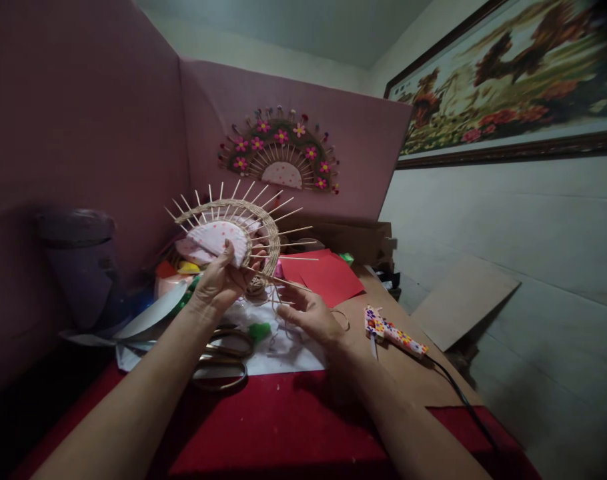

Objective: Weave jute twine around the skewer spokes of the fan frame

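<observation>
Holds the woven half-round frame [272, 248] up above the table [283, 427] in the left grip [219, 279], closed on the lower edge, with the thumb laid over the spotted panel [211, 238] and the other fingers partly hidden behind. Fans out in thin pale sticks [289, 215] from the panel through the woven band, away from the left grip.

Curls the right grip [308, 315] loosely beside the lowest sticks, right of the left grip, with thumb and fingers partly apart near a loose twine strand [277, 319]. Cannot tell for sure from this view whether to call the strand pinched or merely touched.

Lies in a twine ball [256, 286] between both grips, just beyond. Spreads below in a white sheet [288, 362], with a green piece [259, 331] on top, left of the right grip. Rests in gold-handled scissors [226, 363] below the left grip, partly covered by the forearm.

Extends beyond the right grip in red sheets [336, 277], and to the right in a flowered glue gun [394, 335] on a brown board [356, 323], trailing a black cord [456, 387]. Hangs well beyond both grips in a flower-covered half-round piece [294, 141] on the pink panel [363, 133].
</observation>
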Tool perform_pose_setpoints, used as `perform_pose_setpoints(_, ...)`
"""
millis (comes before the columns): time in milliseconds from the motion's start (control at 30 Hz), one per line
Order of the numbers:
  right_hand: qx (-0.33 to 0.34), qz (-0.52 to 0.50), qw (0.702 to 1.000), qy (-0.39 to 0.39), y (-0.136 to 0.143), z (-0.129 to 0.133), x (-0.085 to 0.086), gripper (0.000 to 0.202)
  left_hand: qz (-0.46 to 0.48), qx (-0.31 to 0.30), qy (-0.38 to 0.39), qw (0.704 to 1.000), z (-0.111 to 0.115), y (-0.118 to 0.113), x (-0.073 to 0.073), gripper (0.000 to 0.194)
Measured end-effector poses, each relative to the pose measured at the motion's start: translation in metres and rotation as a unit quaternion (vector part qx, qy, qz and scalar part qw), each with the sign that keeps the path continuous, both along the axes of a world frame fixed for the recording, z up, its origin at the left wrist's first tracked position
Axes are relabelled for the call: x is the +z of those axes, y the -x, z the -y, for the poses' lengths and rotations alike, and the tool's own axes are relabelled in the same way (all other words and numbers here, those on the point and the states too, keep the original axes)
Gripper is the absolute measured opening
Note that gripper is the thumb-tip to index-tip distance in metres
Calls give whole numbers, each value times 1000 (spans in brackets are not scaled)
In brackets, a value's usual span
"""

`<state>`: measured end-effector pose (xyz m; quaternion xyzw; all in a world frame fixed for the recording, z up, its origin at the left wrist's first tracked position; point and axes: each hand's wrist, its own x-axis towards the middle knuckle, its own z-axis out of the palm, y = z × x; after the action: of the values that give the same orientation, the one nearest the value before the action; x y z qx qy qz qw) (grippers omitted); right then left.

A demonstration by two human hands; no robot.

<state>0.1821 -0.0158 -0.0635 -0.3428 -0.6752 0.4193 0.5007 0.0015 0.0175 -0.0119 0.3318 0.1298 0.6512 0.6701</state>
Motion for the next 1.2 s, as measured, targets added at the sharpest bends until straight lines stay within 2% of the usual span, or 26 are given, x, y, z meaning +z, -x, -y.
perform_pose_setpoints(100,-39,30,996,-76,4,5,0,59,-7,-19,2,1000,3,-5,-1,24)
perform_pose_setpoints(167,-24,-2,997,-80,6,6,-1,55,-5,-32,-1,999,3,-9,-4,25)
perform_pose_setpoints(267,31,-108,994,-10,8,6,-2,42,-6,-50,-5,999,2,-12,-8,26)
perform_pose_setpoints(367,47,-204,977,52,8,6,-1,26,0,-49,6,999,2,-15,-10,23)
perform_pose_setpoints(433,55,-231,969,70,7,5,-1,22,-2,-52,13,999,3,-16,-9,22)
perform_pose_setpoints(667,16,-195,979,58,4,6,3,23,-19,-83,12,996,4,-19,-10,28)
perform_pose_setpoints(833,65,-223,964,129,5,8,5,25,-24,-91,31,995,9,-25,-10,29)
perform_pose_setpoints(933,64,-221,962,148,3,8,7,25,-21,-85,46,995,11,-27,-10,29)
perform_pose_setpoints(1200,24,-201,975,97,1,8,8,22,-6,-74,43,996,9,-28,-10,21)
